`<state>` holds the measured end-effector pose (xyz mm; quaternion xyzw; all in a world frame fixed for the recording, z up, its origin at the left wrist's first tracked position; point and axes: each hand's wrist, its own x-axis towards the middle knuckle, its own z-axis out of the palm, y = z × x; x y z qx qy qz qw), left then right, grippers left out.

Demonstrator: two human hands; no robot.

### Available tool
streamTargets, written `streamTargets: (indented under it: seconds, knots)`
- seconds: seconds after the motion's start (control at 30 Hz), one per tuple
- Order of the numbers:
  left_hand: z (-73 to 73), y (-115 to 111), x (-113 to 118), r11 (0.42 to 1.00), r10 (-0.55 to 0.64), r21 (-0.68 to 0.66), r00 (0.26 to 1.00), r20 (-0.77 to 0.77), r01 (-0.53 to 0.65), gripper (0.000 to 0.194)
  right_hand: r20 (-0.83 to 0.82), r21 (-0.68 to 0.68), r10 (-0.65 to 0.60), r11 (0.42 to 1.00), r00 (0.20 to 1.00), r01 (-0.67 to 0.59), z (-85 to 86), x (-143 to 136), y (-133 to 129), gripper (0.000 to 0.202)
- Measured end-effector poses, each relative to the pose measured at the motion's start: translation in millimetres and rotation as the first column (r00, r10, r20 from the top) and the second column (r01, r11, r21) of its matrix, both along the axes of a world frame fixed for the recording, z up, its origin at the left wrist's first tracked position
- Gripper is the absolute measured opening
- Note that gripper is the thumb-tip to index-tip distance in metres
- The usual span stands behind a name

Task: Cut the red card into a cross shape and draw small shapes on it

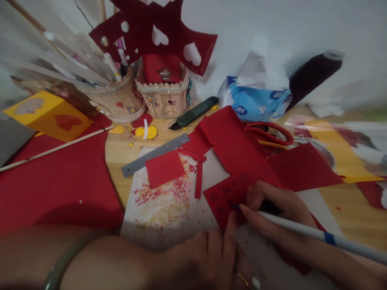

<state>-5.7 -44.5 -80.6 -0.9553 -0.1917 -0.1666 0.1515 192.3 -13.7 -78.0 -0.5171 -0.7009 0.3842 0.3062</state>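
My right hand [278, 209] is closed around a white marker [305, 228] with a blue band, its tip on a red paper sheet [222, 199]. Small dark outlines, among them triangles and rounded shapes, are drawn across that sheet. At its near edge, my left hand [202, 253] has curled fingers, one fingertip pressing on the paper. Part of the left hand's grip is hidden underneath. Beneath the sheet lies a pale board [163, 213] marked with red and yellow smears. A red square [165, 169] and a narrow red strip [198, 180] rest on it.
A grey ruler [155, 156] and a dark green utility knife [196, 112] lie beyond the board. Red-handled scissors [282, 131] are at right, before a blue tissue pack [258, 102]. Two decorated stick holders [165, 100] and a yellow box [48, 114] stand left.
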Motion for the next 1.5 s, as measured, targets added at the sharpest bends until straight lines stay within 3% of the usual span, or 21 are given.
streamTargets:
  seconds: [0.17,0.63,0.8,1.13,1.5]
  knots:
    - [0.9,2.0,-0.2,1.0,-0.019,-0.005,1.0,0.007,0.02,0.016,-0.032,0.049,-0.034,0.998,0.999,0.035,0.1,-2.7,1.0,0.027]
    - [-0.7,0.9,0.3,1.0,-0.011,-0.002,1.0,-0.008,0.011,0.019,0.013,-0.01,-0.009,1.0,1.0,0.01,0.9,0.7,-0.2,0.028]
    - [0.6,0.8,0.1,1.0,0.003,0.001,1.0,-0.025,-0.003,0.018,-0.016,0.034,-0.053,0.998,0.998,0.054,2.5,-2.5,2.3,0.028]
    - [-0.7,-1.9,1.2,0.999,0.027,-0.018,1.0,-0.009,-0.027,0.022,-0.025,-0.004,0.071,0.997,0.997,-0.071,-0.9,1.0,-2.2,0.029]
    - [2.8,1.3,-0.1,1.0,-0.001,-0.021,1.0,-0.029,0.001,0.022,0.002,0.08,-0.032,0.996,0.999,0.032,-1.9,-1.0,-1.6,0.028]
